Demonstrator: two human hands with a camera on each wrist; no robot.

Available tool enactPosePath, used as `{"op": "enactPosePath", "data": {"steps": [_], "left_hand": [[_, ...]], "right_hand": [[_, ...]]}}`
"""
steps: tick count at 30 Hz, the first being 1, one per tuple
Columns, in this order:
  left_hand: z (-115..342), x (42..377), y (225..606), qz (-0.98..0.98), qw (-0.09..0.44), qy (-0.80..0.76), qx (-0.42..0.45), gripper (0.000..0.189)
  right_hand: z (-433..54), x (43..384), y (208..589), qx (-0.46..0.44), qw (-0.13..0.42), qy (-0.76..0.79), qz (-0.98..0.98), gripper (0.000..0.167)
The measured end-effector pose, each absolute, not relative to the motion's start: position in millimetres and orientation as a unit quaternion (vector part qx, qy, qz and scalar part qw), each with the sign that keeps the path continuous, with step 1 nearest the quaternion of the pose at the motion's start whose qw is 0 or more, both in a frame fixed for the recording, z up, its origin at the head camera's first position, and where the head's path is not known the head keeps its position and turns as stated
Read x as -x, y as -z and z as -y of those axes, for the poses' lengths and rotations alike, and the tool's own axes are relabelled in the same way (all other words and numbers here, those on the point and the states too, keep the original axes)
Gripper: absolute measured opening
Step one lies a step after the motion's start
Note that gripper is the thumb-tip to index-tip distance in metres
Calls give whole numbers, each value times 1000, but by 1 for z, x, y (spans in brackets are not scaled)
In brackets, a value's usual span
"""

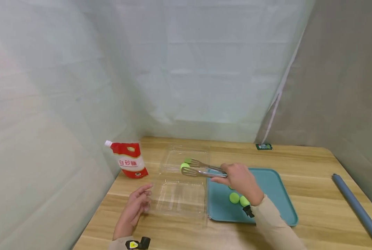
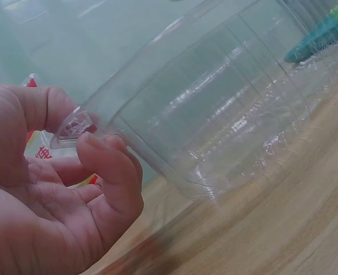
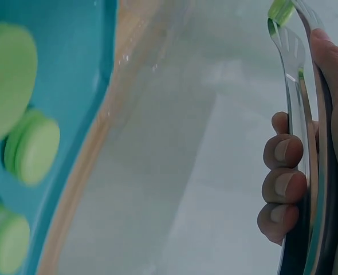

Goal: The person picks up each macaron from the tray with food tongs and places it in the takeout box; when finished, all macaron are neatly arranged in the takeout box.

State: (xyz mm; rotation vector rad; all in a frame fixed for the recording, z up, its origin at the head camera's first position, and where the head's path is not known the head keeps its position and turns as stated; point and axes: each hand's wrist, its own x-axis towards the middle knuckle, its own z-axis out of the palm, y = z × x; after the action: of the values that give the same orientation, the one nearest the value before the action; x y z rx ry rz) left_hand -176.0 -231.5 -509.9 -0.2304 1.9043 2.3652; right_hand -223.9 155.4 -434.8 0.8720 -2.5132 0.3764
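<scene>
My right hand (image 1: pixel 240 178) grips metal tongs (image 1: pixel 201 173) with slotted ends. Between the tong tips sits a light green macaron (image 1: pixel 184 166), above the far half of a clear plastic box (image 1: pixel 179 212); the right wrist view also shows the macaron (image 3: pixel 280 11) at the tips. My left hand (image 1: pixel 135 208) is at the box's left side, and its thumb and fingers pinch the clear tab (image 2: pixel 77 123) on the rim. The box lies opened out, with two hollow halves one behind the other.
A teal tray (image 1: pixel 268 182) right of the box bears several green macarons (image 1: pixel 234 198), partly hidden by my right arm. A red and white sugar pouch (image 1: pixel 131 161) stands back left. Further right lies a grey-blue rod (image 1: pixel 358 208); a small dark green packet (image 1: pixel 264 147) is at the back edge.
</scene>
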Motion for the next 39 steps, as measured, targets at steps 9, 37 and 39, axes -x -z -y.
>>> {"op": "enactPosePath", "data": {"steps": [9,37,39], "left_hand": [[230,173,512,-622,53,-777,86,60],[231,172,507,-643,43,-759,94,61],[231,172,507,-646,41,-757,95,60]], "right_hand": [[-129,228,449,-312,192,-118,923,41],[-84,234,479,-316,183,-41,930,53],[-82,234,479,-314,182,-37,931,53]]}}
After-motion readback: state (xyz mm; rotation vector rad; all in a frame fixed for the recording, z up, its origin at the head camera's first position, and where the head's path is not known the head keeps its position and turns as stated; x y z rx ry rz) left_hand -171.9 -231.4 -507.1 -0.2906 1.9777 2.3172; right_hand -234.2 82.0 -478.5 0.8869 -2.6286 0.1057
